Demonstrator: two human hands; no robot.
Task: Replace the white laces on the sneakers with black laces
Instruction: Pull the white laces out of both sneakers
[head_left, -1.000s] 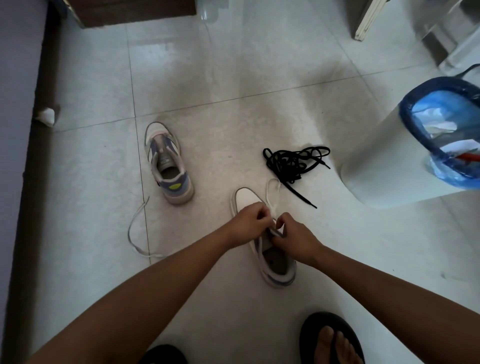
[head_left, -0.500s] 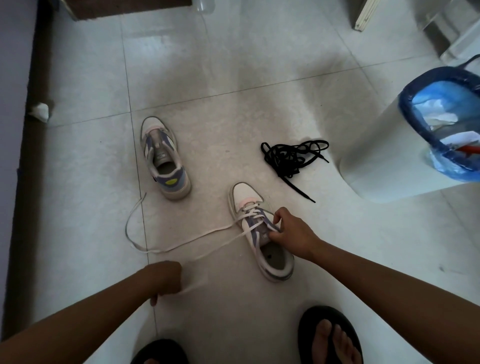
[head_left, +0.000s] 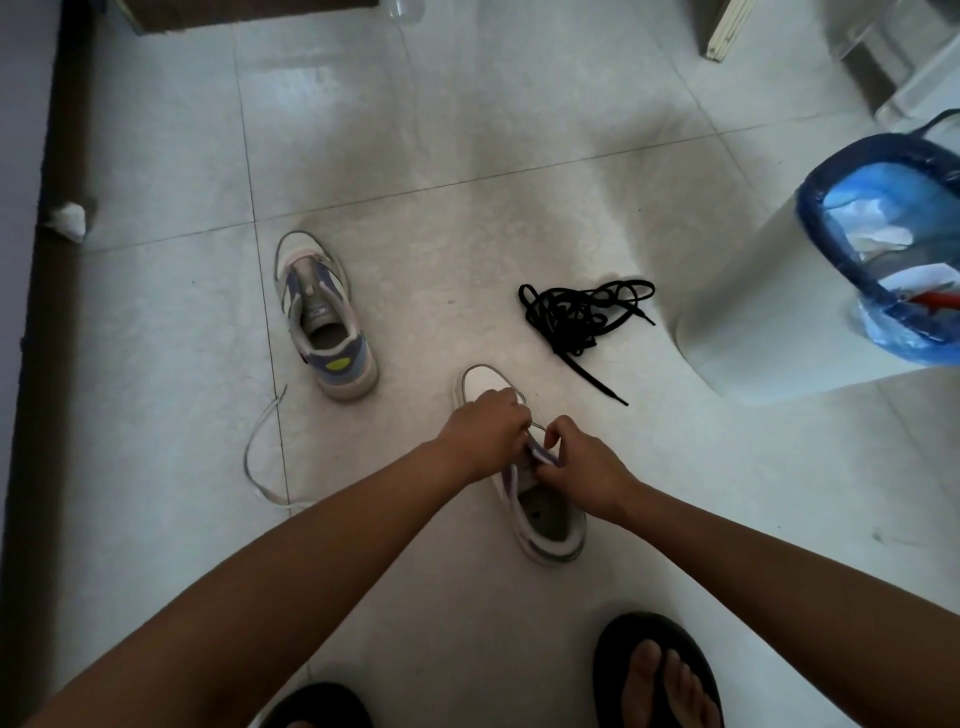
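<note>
Two white and purple sneakers stand on the tiled floor. The near sneaker (head_left: 550, 525) lies under both my hands. My left hand (head_left: 488, 426) pinches its white lace above the eyelets. My right hand (head_left: 582, 467) grips the tongue and upper at the lacing. The far sneaker (head_left: 324, 317) at the left has no lace in it. A loose white lace (head_left: 260, 452) curls on the floor below that shoe. A tangle of black laces (head_left: 582, 317) lies to the right of the shoes.
A white bin (head_left: 769, 312) with a blue liner lies tipped at the right. A dark skirting board (head_left: 47, 312) runs down the left edge. My feet in black sandals (head_left: 654, 670) stand at the bottom. A crumpled white scrap (head_left: 67, 221) lies by the wall.
My left hand has come back from the lower left, where it had pulled the white lace out sideways, to the near sneaker's lacing. My right hand stayed on the shoe.
</note>
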